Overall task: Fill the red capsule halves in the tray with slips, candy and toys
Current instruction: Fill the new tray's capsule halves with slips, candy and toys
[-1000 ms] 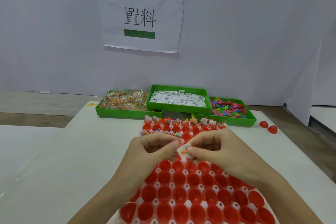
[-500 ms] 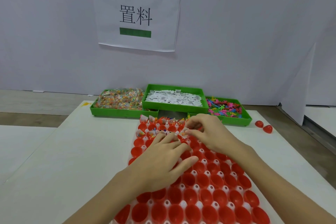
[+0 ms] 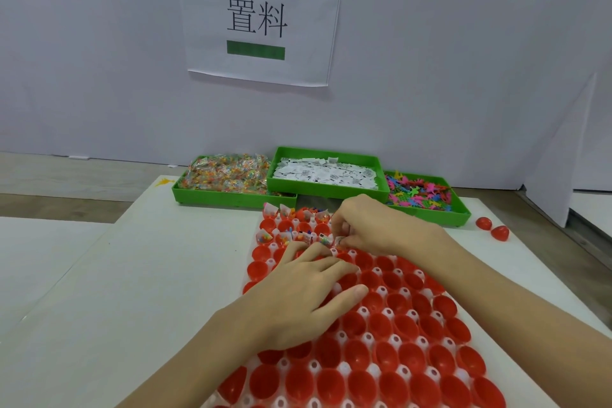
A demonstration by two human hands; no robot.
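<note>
White paper sheet [image 3: 260, 15] taped on the pale wall: two large black printed characters, 置料, at its centre. Solid green bar below the characters, another green block at the sheet's top left corner; neither carries text. Small white paper slips [image 3: 326, 173] in the middle green plastic bin, below the sheet: dark print marks, too small to read.

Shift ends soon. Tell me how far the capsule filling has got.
Done: only the far rows of the tray hold fillings. In hand: the right hand pinches a packet at the second row; the left hand rests flat on the tray. Left: the many empty halves nearer the person.
</note>
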